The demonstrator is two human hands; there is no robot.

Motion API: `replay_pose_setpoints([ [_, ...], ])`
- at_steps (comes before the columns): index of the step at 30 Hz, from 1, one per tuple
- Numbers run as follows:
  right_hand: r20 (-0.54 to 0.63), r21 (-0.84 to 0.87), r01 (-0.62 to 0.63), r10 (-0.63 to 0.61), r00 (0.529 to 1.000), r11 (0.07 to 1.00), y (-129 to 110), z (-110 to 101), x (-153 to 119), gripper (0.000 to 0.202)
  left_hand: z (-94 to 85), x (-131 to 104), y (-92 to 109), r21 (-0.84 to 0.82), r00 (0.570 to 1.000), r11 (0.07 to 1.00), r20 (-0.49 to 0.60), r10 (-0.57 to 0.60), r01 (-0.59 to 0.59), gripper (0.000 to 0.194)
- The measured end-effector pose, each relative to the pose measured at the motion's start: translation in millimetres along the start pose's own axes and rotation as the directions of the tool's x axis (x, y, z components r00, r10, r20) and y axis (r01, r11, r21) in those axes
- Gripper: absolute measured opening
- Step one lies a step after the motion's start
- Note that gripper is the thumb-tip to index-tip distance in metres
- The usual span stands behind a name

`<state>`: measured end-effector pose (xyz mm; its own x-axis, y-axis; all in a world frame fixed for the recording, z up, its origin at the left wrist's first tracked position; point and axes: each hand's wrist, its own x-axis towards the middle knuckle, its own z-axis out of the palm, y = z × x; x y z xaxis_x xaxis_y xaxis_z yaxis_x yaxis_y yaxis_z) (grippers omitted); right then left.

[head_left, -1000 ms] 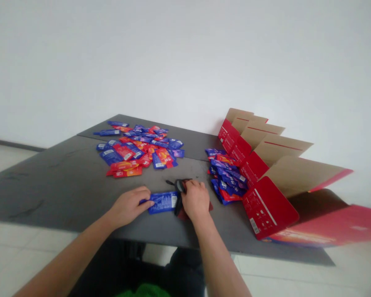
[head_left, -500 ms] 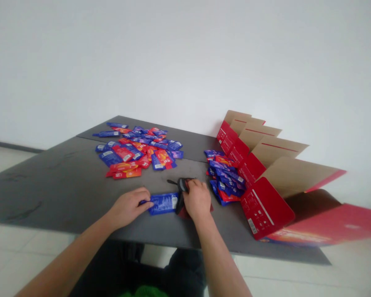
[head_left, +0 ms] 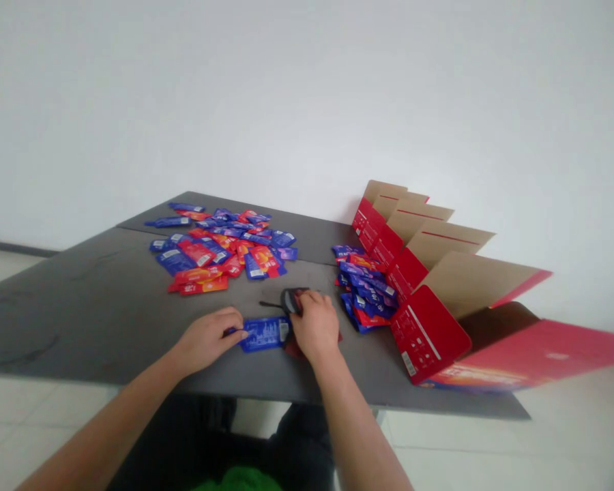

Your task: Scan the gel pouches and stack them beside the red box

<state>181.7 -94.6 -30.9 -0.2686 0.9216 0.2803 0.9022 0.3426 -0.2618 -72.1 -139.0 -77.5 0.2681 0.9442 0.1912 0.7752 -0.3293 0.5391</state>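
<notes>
Near the table's front edge, my left hand (head_left: 209, 339) pinches the left end of a blue packet (head_left: 266, 334) that lies flat with its white label at the right end. My right hand (head_left: 316, 326) is closed round a dark handheld device (head_left: 290, 300), which looks like a scanner, at the packet's right end. Something dark red, partly hidden, shows under that hand. A mixed heap of blue and red packets (head_left: 225, 239) lies beyond my hands to the left. Another pile of packets (head_left: 366, 290) is to the right of my right hand.
Several open red cartons (head_left: 430, 334) with raised brown flaps stand in a row along the right side of the dark table (head_left: 107, 307). A white wall (head_left: 286, 102) rises behind the table.
The view has shifted slightly. My right hand and the dark device have moved a little left, closer over the label end of the blue packet. My left hand keeps its pinch.
</notes>
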Motion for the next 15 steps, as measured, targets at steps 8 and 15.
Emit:
replay_pose_setpoints([
  [8, 0.085, 0.009, 0.001, -0.002, 0.996, 1.000, 1.1, 17.8, -13.3, 0.024, 0.2, 0.1, 1.6, -0.022, 1.000, 1.000, -0.011, 0.020, -0.020, 0.025],
  [15, -0.011, 0.066, 0.119, -0.118, 0.993, 0.991, -21.4, 4.9, -9.7, 0.026, -0.5, 0.0, 1.0, -0.024, 1.000, 0.999, -0.002, 0.024, -0.024, 0.023],
])
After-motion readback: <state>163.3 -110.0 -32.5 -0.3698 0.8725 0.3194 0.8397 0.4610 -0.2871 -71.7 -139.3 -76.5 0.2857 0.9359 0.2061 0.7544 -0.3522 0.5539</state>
